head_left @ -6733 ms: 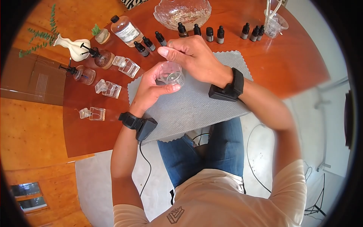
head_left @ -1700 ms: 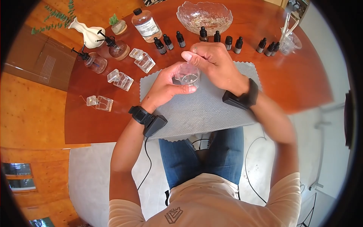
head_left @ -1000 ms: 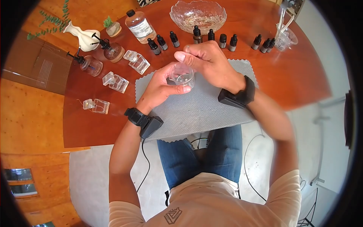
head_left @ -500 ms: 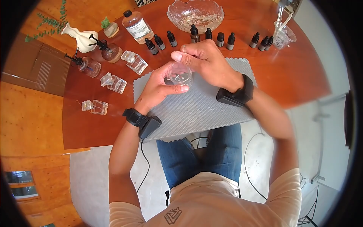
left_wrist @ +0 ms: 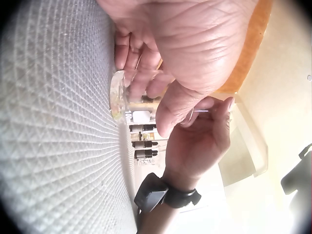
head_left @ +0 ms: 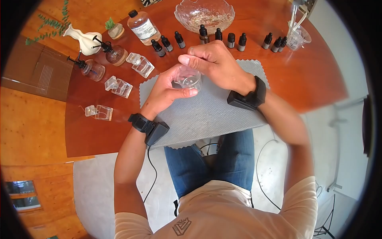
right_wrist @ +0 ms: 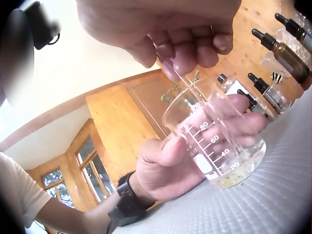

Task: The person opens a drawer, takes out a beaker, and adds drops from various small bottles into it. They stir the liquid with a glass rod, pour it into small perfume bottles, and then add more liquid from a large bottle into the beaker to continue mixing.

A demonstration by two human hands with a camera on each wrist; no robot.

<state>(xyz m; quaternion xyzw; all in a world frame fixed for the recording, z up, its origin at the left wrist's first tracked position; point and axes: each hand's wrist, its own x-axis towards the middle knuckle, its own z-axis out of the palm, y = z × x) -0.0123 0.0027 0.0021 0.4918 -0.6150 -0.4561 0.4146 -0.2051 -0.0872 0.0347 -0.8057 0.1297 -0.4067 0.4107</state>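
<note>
My left hand [head_left: 167,91] holds a clear glass beaker [right_wrist: 201,163] from its side, thumb toward me and fingers behind it. Its base stands on a grey textured mat [head_left: 207,115]. White marks up to 80 show on the wall, and a little pale yellow liquid [right_wrist: 231,179] covers the bottom. Above the rim, my right hand [head_left: 218,65] pinches a thin clear stirring rod [right_wrist: 184,82] between thumb and fingers. The rod slants down into the beaker, its lower end near the base. In the left wrist view, the right hand [left_wrist: 195,146] is beyond the left thumb.
Several black-capped dropper bottles [head_left: 179,40] line the far side of the mat. Behind them stand a large labelled bottle [head_left: 144,30] and a glass bowl [head_left: 205,18]. Square perfume bottles [head_left: 141,65], pump bottles [head_left: 92,71] and a white vase [head_left: 81,40] are at left; a plastic cup [head_left: 296,38] is far right.
The head view has shifted slightly, so the table's things sit a little differently in it. My hands stay at the beaker, the right one over its rim, with only small movement.
</note>
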